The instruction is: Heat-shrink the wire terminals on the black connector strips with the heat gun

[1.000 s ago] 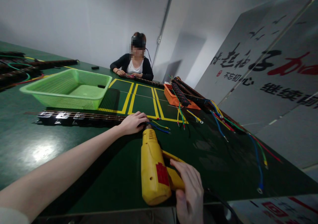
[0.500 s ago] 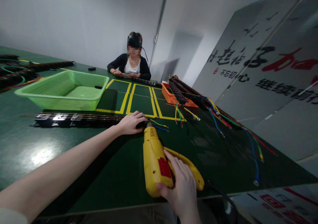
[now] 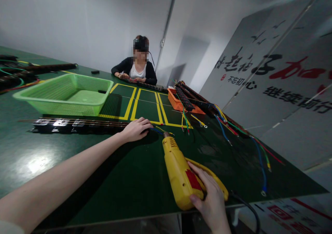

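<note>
Yellow heat gun (image 3: 178, 175), held in the right hand (image 3: 210, 192): fingers over the body, thumb at the back, seemingly so the nozzle (image 3: 166, 134) points at the wires (image 3: 161, 127) just right of the left hand (image 3: 136, 129)! That left hand covers one end of the black strip (image 3: 85, 126) stretching out left of it, likely steadying those wires; whether it pinches or merely presses, can't tell.

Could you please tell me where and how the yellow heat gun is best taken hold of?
Probably by its curved handle, coming from the near right: the handle stands out on the right of the yellow heat gun, while the nozzle points away, toward the wires.
</note>
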The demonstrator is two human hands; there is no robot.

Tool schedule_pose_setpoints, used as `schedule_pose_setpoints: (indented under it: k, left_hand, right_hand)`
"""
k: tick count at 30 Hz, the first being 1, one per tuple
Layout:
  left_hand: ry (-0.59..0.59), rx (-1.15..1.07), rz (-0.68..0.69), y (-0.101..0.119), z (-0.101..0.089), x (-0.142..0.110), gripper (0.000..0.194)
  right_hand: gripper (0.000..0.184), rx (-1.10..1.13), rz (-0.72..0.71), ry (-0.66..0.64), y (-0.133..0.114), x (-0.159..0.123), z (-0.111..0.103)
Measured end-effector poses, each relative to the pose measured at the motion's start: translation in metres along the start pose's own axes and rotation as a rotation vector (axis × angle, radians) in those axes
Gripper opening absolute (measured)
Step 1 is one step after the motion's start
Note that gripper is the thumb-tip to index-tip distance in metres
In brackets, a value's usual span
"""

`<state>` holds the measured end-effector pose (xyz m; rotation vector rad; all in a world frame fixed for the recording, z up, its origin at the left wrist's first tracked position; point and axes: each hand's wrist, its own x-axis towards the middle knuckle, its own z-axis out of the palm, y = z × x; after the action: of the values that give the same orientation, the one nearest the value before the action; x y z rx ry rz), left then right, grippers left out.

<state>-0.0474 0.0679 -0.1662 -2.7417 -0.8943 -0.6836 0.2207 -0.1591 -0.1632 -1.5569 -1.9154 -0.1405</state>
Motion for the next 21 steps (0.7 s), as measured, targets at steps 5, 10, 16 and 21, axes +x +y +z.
schedule_pose_setpoints:
  k: [5,10,16,21]
  left_hand:
    - [0.005,-0.004,0.001,0.000,0.000,0.000,0.029]
    - [0.015,-0.002,0.004,-0.001,0.002,-0.001,0.028]
    - [0.010,0.009,0.008,-0.001,0.002,0.000,0.027]
    - [0.007,0.001,0.005,0.000,0.000,0.000,0.027]
  right_hand:
    - [0.078,0.062,0.120,0.088,0.029,-0.014,-0.005]
    - [0.061,-0.104,0.291,0.251,0.054,-0.024,-0.011]
    - [0.059,-0.199,0.301,0.283,0.052,-0.024,-0.004]
    - [0.060,-0.246,0.244,0.266,0.050,-0.022,0.002]
